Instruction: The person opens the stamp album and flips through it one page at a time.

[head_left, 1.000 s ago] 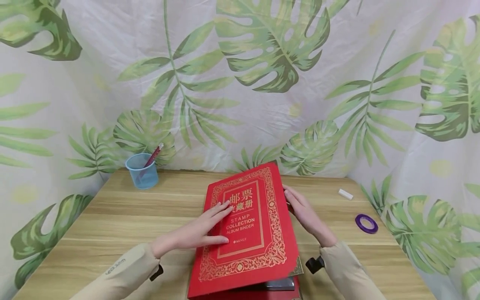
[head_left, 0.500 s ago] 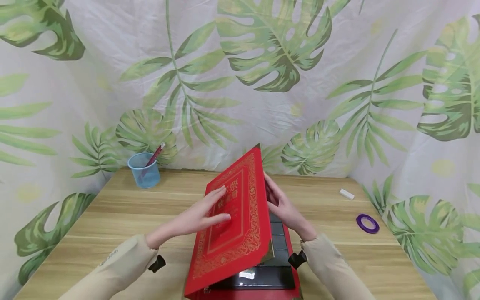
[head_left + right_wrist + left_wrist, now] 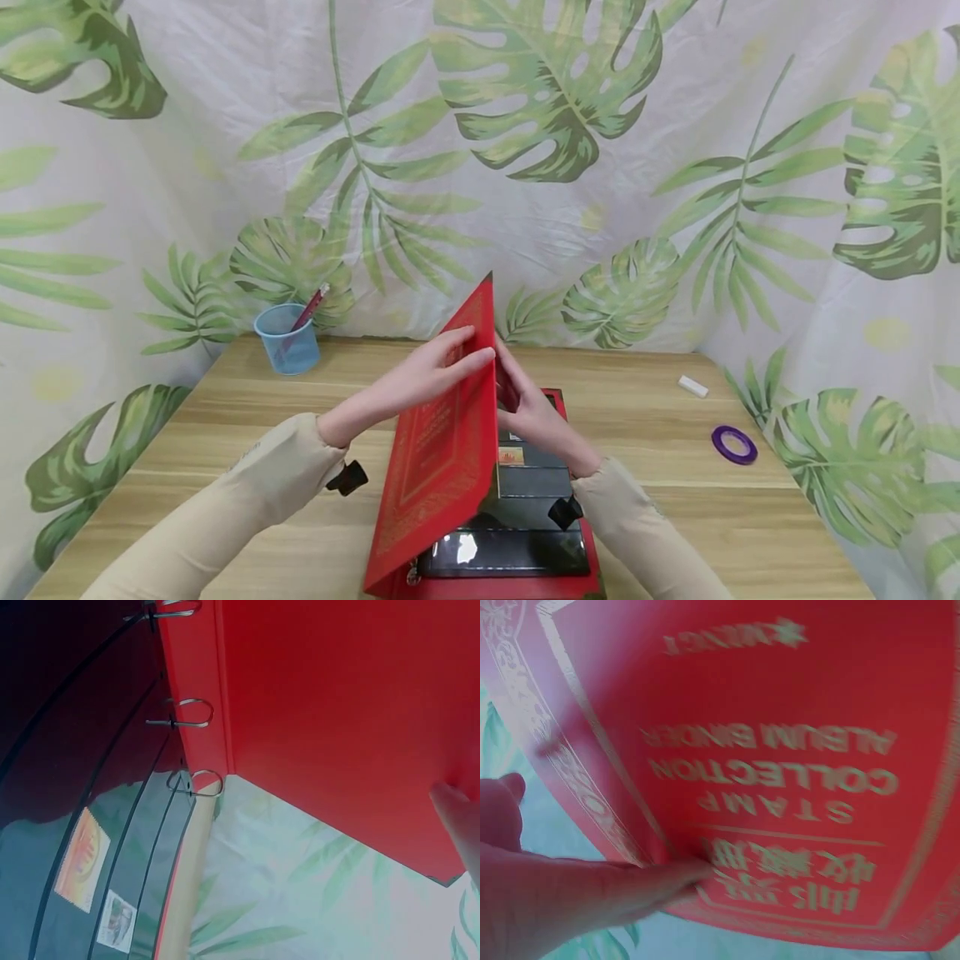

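Note:
The red cover (image 3: pixel 442 458) of a stamp album stands steeply raised, its gold lettering facing left. Against its outer face rests my left hand (image 3: pixel 416 379), fingers extended and thumb near the free edge; the left wrist view shows this hand (image 3: pixel 577 896) touching the printed cover (image 3: pixel 780 690). My right hand (image 3: pixel 536 417) is on the inner side, over the pages, its fingertips partly hidden by the cover. In the right wrist view a fingertip (image 3: pixel 454 810) touches the plain red inside (image 3: pixel 337 712). Black pocket pages (image 3: pixel 525 552) hold small stamps (image 3: pixel 82 859) beside metal rings (image 3: pixel 196 712).
At the table's back left stands a blue mesh cup (image 3: pixel 287 346) with pencils (image 3: pixel 309 308) in it. A white block (image 3: pixel 692 386) and a purple tape ring (image 3: pixel 733 445) lie on the right. Behind the table (image 3: pixel 675 517) hangs a leaf-patterned cloth (image 3: pixel 525 242).
The cover has swung up from nearly flat to almost upright, uncovering the black pages. Both hands moved with it, the left up and to the right lately, the right leftward.

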`<state>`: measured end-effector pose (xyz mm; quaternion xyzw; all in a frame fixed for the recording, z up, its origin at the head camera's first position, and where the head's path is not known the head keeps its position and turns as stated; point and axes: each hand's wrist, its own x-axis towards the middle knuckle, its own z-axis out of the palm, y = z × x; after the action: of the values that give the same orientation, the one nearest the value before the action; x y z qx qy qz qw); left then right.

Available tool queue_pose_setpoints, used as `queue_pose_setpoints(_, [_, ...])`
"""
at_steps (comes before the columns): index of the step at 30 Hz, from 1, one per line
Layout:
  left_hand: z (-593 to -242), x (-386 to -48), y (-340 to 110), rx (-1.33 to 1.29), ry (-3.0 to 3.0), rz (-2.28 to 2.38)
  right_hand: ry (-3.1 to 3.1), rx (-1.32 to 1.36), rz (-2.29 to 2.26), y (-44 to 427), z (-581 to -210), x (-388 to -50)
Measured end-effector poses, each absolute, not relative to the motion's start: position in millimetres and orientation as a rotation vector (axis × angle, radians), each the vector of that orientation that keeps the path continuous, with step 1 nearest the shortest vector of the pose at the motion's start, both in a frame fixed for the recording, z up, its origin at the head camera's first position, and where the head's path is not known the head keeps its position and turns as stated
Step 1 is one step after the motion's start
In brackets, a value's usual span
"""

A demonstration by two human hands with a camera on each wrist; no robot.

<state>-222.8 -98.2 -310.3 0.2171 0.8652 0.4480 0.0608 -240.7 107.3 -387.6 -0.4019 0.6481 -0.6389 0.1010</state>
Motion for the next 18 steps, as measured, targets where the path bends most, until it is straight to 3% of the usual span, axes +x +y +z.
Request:
queue_pose_setpoints(10, [-297,-220,-93,0.478,2.595,1.341,2.016,-1.254,-1.778,104,-392,-244])
queue_pose_setpoints(18, [-295,-218,-117,0.442,2.519,1.443,2.394,-1.080,-1.498,132,-432,-259])
